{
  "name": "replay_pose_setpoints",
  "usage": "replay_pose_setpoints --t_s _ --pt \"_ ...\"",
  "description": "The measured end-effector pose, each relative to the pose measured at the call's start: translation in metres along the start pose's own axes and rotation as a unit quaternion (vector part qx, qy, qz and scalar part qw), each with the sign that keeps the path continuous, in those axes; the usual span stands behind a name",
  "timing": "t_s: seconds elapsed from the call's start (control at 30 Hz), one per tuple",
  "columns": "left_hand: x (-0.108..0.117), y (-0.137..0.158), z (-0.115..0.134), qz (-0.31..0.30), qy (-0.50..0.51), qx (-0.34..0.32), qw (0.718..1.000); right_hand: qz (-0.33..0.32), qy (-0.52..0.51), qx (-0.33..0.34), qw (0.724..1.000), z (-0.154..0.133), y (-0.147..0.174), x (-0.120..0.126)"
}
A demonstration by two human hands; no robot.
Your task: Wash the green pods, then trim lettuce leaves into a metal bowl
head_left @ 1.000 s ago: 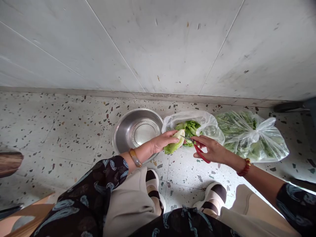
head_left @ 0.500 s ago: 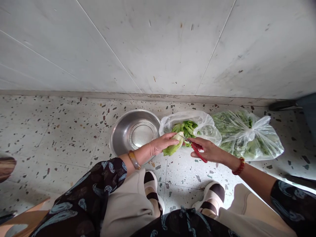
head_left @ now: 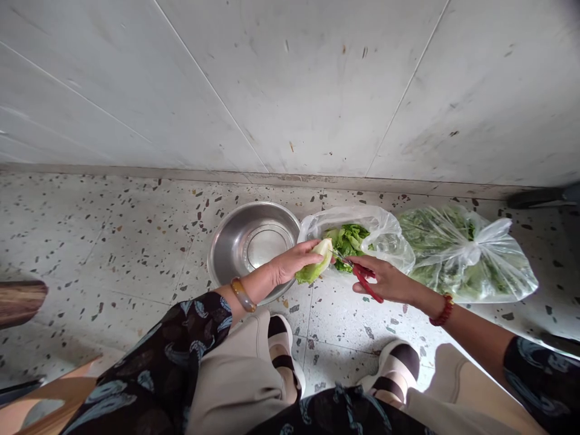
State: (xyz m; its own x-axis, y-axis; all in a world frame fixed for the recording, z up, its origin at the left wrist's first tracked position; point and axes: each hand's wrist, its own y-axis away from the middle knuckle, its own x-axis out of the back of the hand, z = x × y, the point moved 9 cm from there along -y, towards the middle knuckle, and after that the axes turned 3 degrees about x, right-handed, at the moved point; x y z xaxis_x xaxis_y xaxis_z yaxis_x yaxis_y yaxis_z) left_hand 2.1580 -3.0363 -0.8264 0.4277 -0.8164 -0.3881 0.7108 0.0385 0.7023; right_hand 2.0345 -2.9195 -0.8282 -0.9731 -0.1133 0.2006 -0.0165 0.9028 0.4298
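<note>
My left hand (head_left: 296, 261) is closed around a small head of lettuce (head_left: 313, 269), its pale stem end up and its green leaves hanging down. In my right hand (head_left: 385, 279) are red-handled scissors (head_left: 368, 284), their blades pointing left at the stem end. Whether the blades touch the stem I cannot tell. Behind my hands lies an open clear plastic bag (head_left: 385, 232) with more green lettuce (head_left: 348, 237) inside. A steel basin (head_left: 222, 244) sits on the floor to the left of the bag, partly hidden by my left forearm.
A knotted clear bag full of leafy greens (head_left: 475, 266) lies at the right. The pale wall (head_left: 281, 90) rises behind everything from the speckled floor (head_left: 136, 241). My two shoes (head_left: 283, 344) are close below my hands. A brown wooden piece (head_left: 20, 303) shows at the far left.
The lettuce has shifted slightly left, away from the right hand, and its pale stem shows more. The scissors stay in the right hand. The whole view has moved slightly.
</note>
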Motion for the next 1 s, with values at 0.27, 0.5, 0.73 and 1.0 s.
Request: replay_pose_setpoints --t_s 0.27,0.5,0.73,1.0 --pt "-0.007 -0.010 -0.008 0.034 -0.039 0.012 0.999 0.021 -0.026 -0.008 0.999 -0.001 -0.010 -0.002" --pt "-0.014 -0.017 -0.006 0.002 -0.063 0.006 0.998 0.035 -0.032 0.016 0.999 -0.005 -0.009 -0.002" --pt "-0.011 -0.028 -0.015 -0.012 -0.068 0.033 0.997 0.017 -0.029 0.010 0.999 0.006 -0.005 -0.001" --pt "-0.009 -0.037 -0.029 -0.033 -0.082 0.041 0.995 -0.011 -0.059 -0.025 0.998 0.011 0.001 -0.003"
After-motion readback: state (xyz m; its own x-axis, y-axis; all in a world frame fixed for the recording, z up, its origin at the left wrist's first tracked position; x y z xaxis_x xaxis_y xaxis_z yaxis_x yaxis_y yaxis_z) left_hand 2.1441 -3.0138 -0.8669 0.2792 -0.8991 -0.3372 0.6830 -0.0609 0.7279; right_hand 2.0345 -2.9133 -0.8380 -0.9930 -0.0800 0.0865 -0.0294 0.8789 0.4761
